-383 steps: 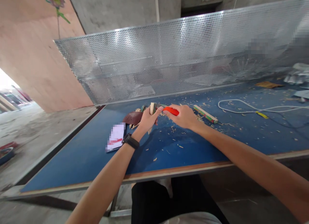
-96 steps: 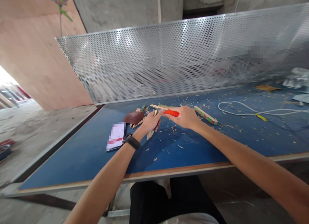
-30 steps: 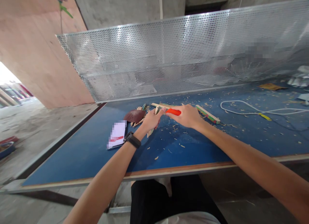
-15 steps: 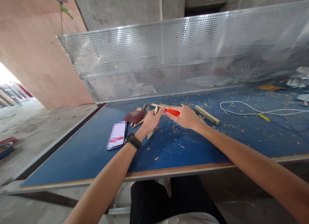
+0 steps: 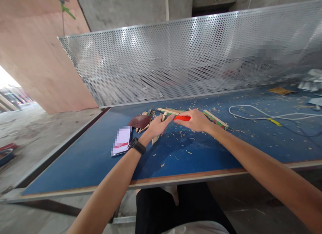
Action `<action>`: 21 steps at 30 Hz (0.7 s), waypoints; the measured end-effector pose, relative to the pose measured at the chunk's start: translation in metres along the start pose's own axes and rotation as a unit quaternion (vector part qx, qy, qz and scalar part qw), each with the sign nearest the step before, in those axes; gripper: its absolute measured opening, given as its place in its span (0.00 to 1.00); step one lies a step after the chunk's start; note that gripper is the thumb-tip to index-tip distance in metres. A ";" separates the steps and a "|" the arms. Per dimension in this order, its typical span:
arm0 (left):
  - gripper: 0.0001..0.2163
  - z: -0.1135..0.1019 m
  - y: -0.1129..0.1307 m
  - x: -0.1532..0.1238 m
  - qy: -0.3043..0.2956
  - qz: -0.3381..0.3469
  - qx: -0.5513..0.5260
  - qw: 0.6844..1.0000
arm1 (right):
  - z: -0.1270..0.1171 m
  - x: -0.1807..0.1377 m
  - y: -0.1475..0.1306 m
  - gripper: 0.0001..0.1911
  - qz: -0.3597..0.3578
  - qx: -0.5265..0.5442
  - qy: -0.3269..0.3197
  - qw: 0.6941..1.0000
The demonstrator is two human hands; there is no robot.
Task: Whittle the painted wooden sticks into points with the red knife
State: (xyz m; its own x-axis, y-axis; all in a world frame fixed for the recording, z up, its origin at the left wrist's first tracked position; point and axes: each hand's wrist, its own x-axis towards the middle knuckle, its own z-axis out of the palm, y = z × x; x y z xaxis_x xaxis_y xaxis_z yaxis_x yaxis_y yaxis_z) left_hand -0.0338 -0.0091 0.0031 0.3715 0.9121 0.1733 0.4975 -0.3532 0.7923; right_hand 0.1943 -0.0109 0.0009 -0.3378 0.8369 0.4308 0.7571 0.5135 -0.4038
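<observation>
the left hand [image 5: 157, 126] is wrapped round a small piece of wood [image 5: 155, 139], which pokes out above and below the fist, over the blue tabletop [image 5: 83, 163]. just beside it, the right hand [image 5: 197, 120] is closed round an orange-red handled tool [image 5: 182, 118]; its working end is too small to make out. a painted wooden strip [image 5: 215, 120] lies past the right hand among wood shavings [image 5: 189, 152], and a phone [image 5: 122, 140] rests near the left wrist.

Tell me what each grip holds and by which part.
Left grip: a piece of wood, around its middle, both ends showing. Right grip: a red-handled tool, by its handle.
</observation>
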 end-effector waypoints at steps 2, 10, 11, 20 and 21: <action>0.27 0.001 0.002 0.000 0.011 -0.004 -0.011 1.000 | 0.004 0.000 -0.002 0.27 0.011 -0.019 0.027 0.999; 0.25 0.009 0.004 0.001 0.075 -0.044 -0.014 0.996 | 0.013 -0.003 -0.015 0.28 0.041 -0.088 0.085 0.992; 0.25 0.009 0.005 0.001 0.077 -0.051 -0.011 0.996 | 0.014 -0.004 -0.016 0.28 0.047 -0.089 0.084 0.991; 0.26 0.013 0.011 -0.002 0.100 -0.077 -0.055 0.991 | 0.022 -0.004 -0.026 0.30 0.066 0.004 0.095 0.993; 0.26 0.013 0.010 -0.002 0.090 -0.072 -0.049 0.992 | 0.019 -0.004 -0.023 0.30 0.056 0.015 0.083 0.995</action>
State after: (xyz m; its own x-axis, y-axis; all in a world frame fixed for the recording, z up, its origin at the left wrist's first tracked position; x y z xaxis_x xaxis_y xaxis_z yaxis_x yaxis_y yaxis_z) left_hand -0.0198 -0.0167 0.0032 0.1517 0.9772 0.1482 0.4529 -0.2020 0.8684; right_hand 0.1671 -0.0223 -0.0069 -0.1538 0.8478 0.5075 0.7676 0.4259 -0.4789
